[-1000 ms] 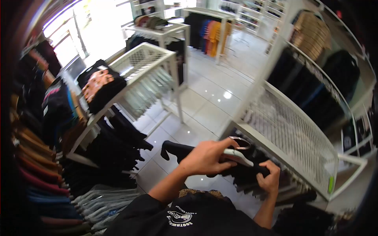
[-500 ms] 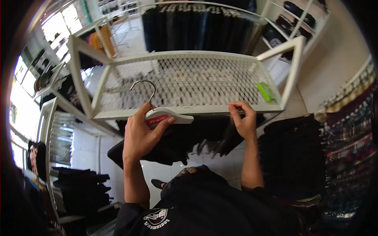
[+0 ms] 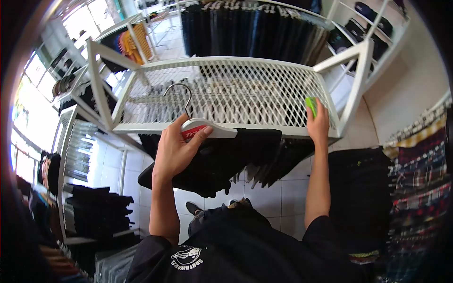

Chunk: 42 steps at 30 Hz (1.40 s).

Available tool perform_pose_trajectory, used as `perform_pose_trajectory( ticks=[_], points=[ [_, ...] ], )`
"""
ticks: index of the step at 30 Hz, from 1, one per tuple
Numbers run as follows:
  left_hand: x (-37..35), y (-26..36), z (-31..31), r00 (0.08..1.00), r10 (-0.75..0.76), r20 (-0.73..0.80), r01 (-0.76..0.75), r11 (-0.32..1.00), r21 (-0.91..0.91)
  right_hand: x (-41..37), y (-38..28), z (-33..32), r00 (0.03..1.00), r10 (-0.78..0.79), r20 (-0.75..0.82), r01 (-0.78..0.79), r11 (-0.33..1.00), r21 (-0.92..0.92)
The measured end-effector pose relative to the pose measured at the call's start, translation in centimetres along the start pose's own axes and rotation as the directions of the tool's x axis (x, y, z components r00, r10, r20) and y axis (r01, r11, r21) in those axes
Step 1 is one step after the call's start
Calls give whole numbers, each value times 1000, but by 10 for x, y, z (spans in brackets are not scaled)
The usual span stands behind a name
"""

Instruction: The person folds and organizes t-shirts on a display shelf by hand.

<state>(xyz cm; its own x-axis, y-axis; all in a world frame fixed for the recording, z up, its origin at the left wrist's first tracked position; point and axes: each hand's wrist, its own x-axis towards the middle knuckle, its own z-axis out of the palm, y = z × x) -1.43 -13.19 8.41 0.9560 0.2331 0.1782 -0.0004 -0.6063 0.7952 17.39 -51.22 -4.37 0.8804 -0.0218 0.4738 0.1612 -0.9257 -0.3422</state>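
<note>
My left hand [image 3: 177,146] is wrapped round the neck of a white hanger [image 3: 222,131] with a red label and a metal hook pointing up. A black garment [image 3: 257,141] hangs from this hanger in front of the white mesh shelf [image 3: 212,127]. On the shelf's right side, my right hand [image 3: 318,123] has its fingers closed on a bright green object [image 3: 310,106], partly hidden by the fingers.
Dark garments hang on a rack [image 3: 250,33] beyond the shelf. Folded black clothes [image 3: 99,212] are stacked at the left, a black pile [image 3: 358,193] lies at the right, and plaid shirts [image 3: 420,179] hang at the far right. Caps [image 3: 373,16] sit on shelves at the upper right.
My right hand has moved right and up from the shelf's front edge and taken hold of the green object. My left hand still holds the hanger, now slightly farther right and higher.
</note>
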Motion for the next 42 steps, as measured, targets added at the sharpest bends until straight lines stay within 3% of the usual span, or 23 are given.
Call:
perform_pose_trajectory(
  ticks=[2,6,10,12,16,18,20,22,24,26,28,29,30,32,34,36,40,42],
  points=[
    [-10,-7,-14,997,-63,-48,63,998,17,-20,-30,-7,984,-18,-175,89,909,408],
    [-33,-20,-47,987,-70,-144,60,996,-72,-76,-145,-36,985,-94,-145,169,701,693],
    [-67,-36,-84,973,-48,-228,36,998,-53,-117,-244,-43,926,-364,-96,313,601,736],
    [-87,-51,-106,975,-44,-218,38,999,-29,-135,-291,-42,856,-490,-164,429,497,755],
    [-134,-89,-159,931,-44,-363,70,996,58,-162,-357,-3,791,-589,-164,501,470,727],
    [-162,-113,-188,891,-58,-450,105,991,82,-160,-372,46,885,-433,-174,423,587,690],
    [-189,-139,-214,818,-51,-574,87,996,34,-164,-384,83,925,-377,47,247,690,681],
    [-213,-164,-241,775,-61,-629,88,996,12,-175,-426,83,920,-388,57,233,657,717],
    [-236,-177,-263,803,-80,-590,141,988,58,-198,-469,53,860,-506,-68,340,469,815],
    [-248,-185,-281,821,-47,-569,149,980,135,-226,-520,21,746,-660,-87,371,303,878],
    [-253,-204,-287,792,72,-606,46,983,178,-254,-560,8,600,-786,-149,435,164,885],
    [-259,-207,-295,788,73,-612,56,980,189,-266,-574,12,575,-806,-140,409,134,903],
    [-265,-205,-302,803,56,-593,108,965,238,-272,-584,26,571,-808,-145,405,123,906],
    [-277,-210,-313,816,30,-577,165,945,282,-276,-595,74,657,-735,-166,479,238,845],
    [-289,-220,-321,800,4,-599,255,903,346,-268,-591,135,768,-639,-37,351,373,859],
    [-297,-230,-325,782,-4,-623,260,911,321,-258,-582,156,791,-564,238,214,620,755],
    [-301,-241,-330,811,-52,-583,252,930,268,-256,-602,114,801,-590,104,250,487,837],
    [-296,-243,-333,837,-56,-545,232,937,260,-265,-629,67,626,-778,56,265,280,923]
  ],
)
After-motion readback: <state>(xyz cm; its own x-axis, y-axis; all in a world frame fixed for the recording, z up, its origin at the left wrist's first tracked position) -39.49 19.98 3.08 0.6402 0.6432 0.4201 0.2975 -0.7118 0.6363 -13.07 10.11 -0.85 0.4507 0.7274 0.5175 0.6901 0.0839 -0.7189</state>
